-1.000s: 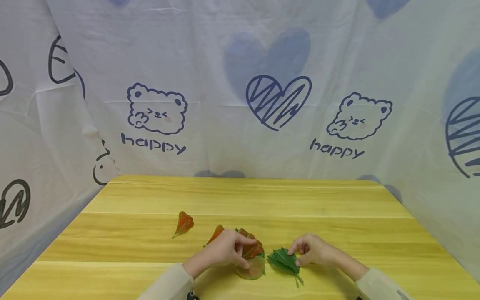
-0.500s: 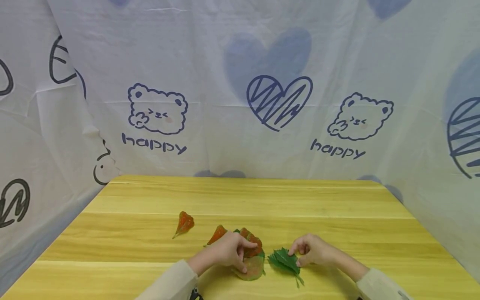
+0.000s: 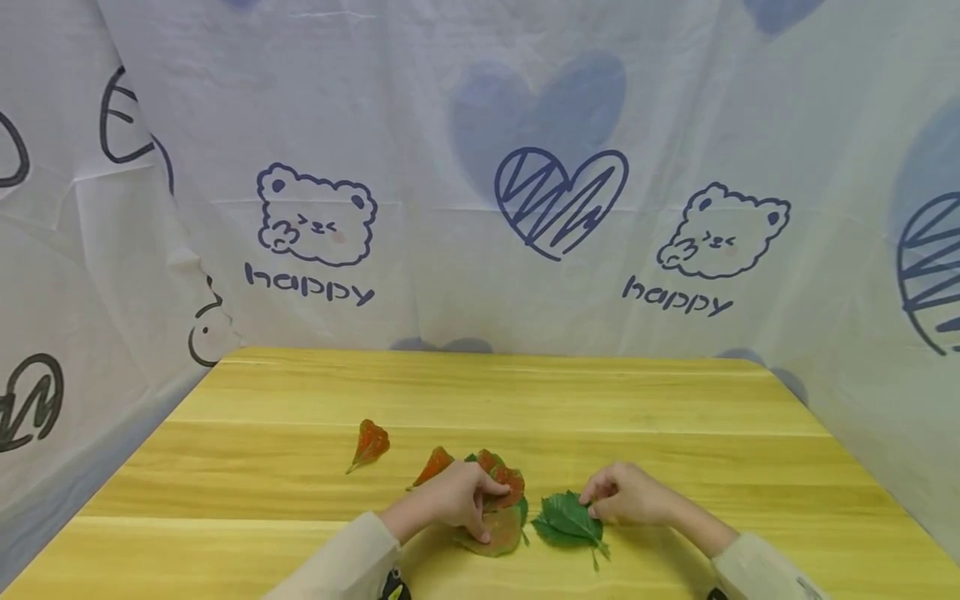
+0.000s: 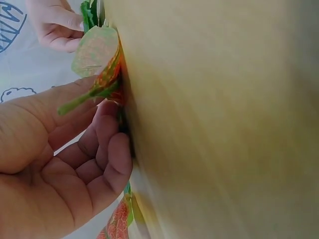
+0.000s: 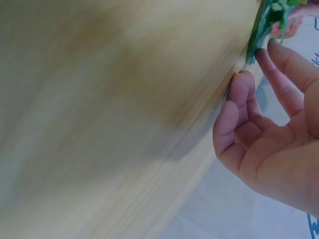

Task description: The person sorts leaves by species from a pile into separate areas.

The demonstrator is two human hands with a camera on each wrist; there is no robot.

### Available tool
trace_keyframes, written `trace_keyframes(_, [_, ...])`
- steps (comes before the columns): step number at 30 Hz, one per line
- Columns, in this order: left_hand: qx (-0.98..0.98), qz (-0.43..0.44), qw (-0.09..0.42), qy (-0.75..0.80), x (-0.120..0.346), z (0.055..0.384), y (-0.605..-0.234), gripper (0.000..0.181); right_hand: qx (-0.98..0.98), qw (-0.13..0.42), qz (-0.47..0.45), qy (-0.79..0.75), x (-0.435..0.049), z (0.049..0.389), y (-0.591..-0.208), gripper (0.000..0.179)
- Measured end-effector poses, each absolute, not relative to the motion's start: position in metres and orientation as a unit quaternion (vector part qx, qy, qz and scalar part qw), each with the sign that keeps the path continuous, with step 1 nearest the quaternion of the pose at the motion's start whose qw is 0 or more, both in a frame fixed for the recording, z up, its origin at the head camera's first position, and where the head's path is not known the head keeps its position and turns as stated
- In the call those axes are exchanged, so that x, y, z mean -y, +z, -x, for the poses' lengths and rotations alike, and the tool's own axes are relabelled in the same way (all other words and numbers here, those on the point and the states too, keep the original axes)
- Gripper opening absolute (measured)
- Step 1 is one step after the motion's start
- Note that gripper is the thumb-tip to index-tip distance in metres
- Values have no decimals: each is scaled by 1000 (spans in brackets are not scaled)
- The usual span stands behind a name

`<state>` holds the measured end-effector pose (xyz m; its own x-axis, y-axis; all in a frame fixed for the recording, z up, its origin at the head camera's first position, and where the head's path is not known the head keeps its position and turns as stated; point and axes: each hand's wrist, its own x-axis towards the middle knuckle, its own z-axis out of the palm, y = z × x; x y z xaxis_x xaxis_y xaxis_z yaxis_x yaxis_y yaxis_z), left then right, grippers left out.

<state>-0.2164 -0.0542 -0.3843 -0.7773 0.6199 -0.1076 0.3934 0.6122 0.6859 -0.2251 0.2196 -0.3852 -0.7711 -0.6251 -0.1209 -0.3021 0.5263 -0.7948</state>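
Observation:
My left hand (image 3: 457,498) is at a small overlapping pile of leaves, its thumb on a pale pinkish-green leaf (image 3: 501,530) and its index finger at the red leaves (image 3: 510,483). In the left wrist view, thumb and forefinger pinch at a red-and-green leaf (image 4: 108,74) with a thick stem; where the tips meet is partly hidden. On the right, my right hand (image 3: 633,498) pinches the edge of a stack of toothed green leaves (image 3: 562,521) lying on the table. The right wrist view shows the green leaves (image 5: 266,30) edge-on at the thumb and fingertip.
A single red leaf (image 3: 369,443) lies apart at the left, and another red leaf (image 3: 435,465) pokes out behind my left hand. The wooden table (image 3: 675,400) reaches back to a white printed curtain (image 3: 420,167).
My left thumb has drawn the pale leaf slightly left from under the red ones. The green leaves have turned and fanned out a little under my right fingers.

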Motion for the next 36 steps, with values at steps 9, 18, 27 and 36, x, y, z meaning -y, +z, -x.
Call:
trace_keyframes(9, [-882,-288,178,328,54,215,-382,59,-864,141,265,-405,-212,225,-380,15])
trace_keyframes(18, [-887,-283,177,320,53,216,-383,59,-850,138,314,-399,-203,222,-380,24])
trace_keyframes(27, [-887,-288,178,314,53,216,-382,58,-854,168,307,-384,-196,220,-381,26])
trace_keyframes(36, [-888,-291,177,310,53,219,-384,57,-850,173,309,-390,-192,220,-382,19])
